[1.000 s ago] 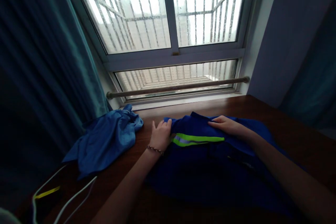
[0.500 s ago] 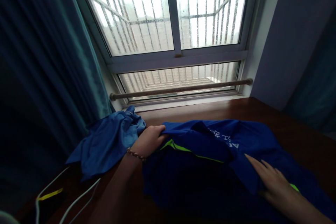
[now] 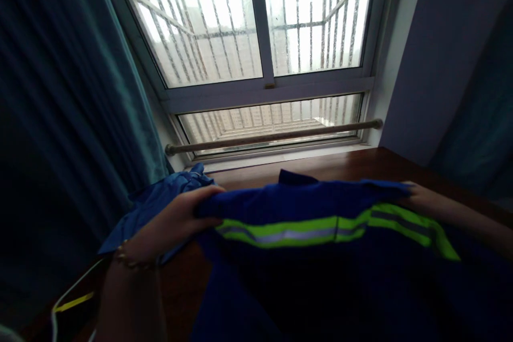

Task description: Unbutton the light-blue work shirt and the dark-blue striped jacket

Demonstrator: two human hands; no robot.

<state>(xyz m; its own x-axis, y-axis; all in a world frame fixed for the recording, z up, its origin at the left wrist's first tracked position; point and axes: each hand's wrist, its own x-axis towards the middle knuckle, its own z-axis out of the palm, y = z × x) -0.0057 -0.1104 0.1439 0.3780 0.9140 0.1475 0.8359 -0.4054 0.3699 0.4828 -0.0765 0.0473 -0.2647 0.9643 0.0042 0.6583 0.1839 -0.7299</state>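
A dark blue work jacket (image 3: 288, 272) with a yellow-green and silver reflective band hangs between my hands, its upper edge raised. My left hand (image 3: 190, 216) grips the jacket at its left shoulder, thumb below and fingers over the cloth. At the opposite shoulder my right hand (image 3: 417, 195) is closed on the fabric; its fingertips are partly hidden behind the cloth. The collar stands up in the middle of the top edge. Shadow hides the lower part of the jacket.
A lighter blue crumpled garment (image 3: 148, 208) lies left of my left hand, beside the blue curtain (image 3: 72, 91). Past the brown wooden surface (image 3: 344, 164) are a rail (image 3: 276, 139) and a barred window. A white cable (image 3: 76, 283) and a yellow strip (image 3: 74, 302) lie at lower left.
My right hand has gone from lying spread on the jacket to gripping its right shoulder. Both hands have lifted the jacket, and the reflective band now shows across it.
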